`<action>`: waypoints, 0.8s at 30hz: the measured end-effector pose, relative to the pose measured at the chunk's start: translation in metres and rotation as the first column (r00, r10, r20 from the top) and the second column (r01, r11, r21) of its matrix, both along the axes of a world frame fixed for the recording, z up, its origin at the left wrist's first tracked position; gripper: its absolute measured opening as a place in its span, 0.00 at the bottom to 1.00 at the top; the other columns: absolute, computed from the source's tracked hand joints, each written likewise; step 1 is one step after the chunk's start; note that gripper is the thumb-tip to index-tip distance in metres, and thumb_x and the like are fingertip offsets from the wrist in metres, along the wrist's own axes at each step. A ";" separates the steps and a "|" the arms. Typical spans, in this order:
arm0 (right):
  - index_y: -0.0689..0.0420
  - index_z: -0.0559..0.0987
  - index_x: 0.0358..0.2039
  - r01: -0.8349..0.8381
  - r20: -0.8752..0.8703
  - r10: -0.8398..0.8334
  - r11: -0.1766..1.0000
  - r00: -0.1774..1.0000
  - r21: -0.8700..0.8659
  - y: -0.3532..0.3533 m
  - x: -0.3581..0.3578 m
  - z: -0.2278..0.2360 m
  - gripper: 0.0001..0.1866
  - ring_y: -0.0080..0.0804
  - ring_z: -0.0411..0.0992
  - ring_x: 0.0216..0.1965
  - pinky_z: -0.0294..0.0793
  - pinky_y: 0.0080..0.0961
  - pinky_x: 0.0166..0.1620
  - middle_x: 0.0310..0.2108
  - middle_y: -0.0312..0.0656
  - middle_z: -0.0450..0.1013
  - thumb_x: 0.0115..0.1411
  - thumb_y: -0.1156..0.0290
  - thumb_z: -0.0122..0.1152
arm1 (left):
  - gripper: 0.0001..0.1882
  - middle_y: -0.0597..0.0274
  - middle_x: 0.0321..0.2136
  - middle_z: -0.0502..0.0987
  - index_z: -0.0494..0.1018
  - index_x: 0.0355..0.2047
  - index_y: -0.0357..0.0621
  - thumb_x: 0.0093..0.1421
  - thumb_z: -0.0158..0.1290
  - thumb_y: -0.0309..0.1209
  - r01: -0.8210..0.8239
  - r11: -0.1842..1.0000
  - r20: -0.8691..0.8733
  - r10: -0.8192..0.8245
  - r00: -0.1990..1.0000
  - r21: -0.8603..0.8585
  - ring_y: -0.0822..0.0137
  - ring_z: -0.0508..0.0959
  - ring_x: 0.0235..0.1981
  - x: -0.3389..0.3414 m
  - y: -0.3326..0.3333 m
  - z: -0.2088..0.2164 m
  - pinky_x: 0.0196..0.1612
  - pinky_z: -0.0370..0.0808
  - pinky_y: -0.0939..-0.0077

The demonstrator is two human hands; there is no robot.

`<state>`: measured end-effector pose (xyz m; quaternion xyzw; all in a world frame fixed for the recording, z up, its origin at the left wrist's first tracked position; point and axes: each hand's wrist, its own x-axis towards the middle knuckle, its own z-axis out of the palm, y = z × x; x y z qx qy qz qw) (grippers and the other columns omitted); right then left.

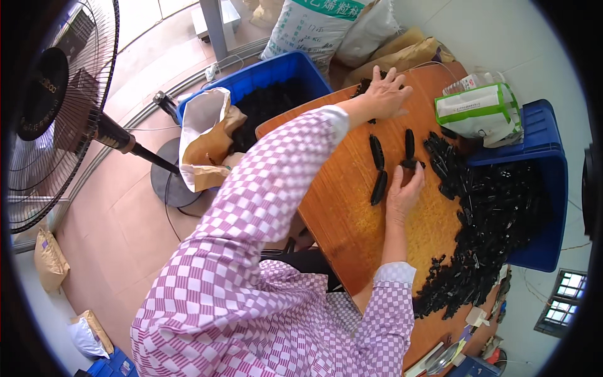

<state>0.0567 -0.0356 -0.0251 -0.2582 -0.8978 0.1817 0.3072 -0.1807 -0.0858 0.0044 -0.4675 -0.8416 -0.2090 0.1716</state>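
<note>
Black pieces [465,251] lie heaped along the right side of the wooden bench [342,195], running from its near part back to the tipped blue bin [545,135]. On the bare middle lies a long piece [379,188], left of the right hand [405,191]. That hand is part closed, thumb and fingers curled about a dark piece [411,164]; a light, low pinch should serve best, since a second long piece [409,144] sits just beyond it and could easily be nudged. Another [376,152] lies farther left, end toward end with the first, so straight, unhurried moves would spare that line. Farther off, the left hand [386,97] spreads its fingers over a dark cluster [363,87] at the far edge; I cannot tell whether it grips any. Lifting few at once, sleeve well raised, seems safest there.
</note>
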 end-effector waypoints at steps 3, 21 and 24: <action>0.65 0.64 0.56 -0.050 0.088 0.043 0.996 0.995 0.076 -0.009 -0.015 -0.001 0.31 0.51 0.61 0.56 0.62 0.38 0.57 0.55 0.56 0.63 0.63 0.51 0.49 | 0.25 0.59 0.51 0.67 0.73 0.46 0.52 0.53 0.53 0.51 -0.046 0.998 -0.009 0.046 0.999 -0.047 0.53 0.60 0.56 -0.005 0.011 -0.012 0.50 0.54 0.38; 0.64 0.74 0.42 -0.450 -0.131 0.486 0.862 0.864 0.234 -0.094 -0.127 0.007 0.16 0.44 0.68 0.48 0.67 0.35 0.51 0.45 0.51 0.69 0.63 0.64 0.51 | 0.18 0.56 0.41 0.75 0.75 0.40 0.48 0.55 0.53 0.46 -0.361 0.925 0.063 0.356 0.932 0.115 0.56 0.73 0.47 -0.074 -0.231 -0.061 0.47 0.69 0.56; 0.65 0.74 0.41 -0.289 -0.205 0.345 0.922 0.916 0.257 -0.088 -0.123 0.008 0.15 0.44 0.68 0.48 0.67 0.35 0.51 0.45 0.51 0.69 0.63 0.65 0.51 | 0.21 0.52 0.40 0.75 0.75 0.41 0.45 0.51 0.57 0.45 -0.600 0.722 0.182 0.576 0.797 0.344 0.55 0.75 0.45 -0.073 -0.333 -0.113 0.48 0.69 0.58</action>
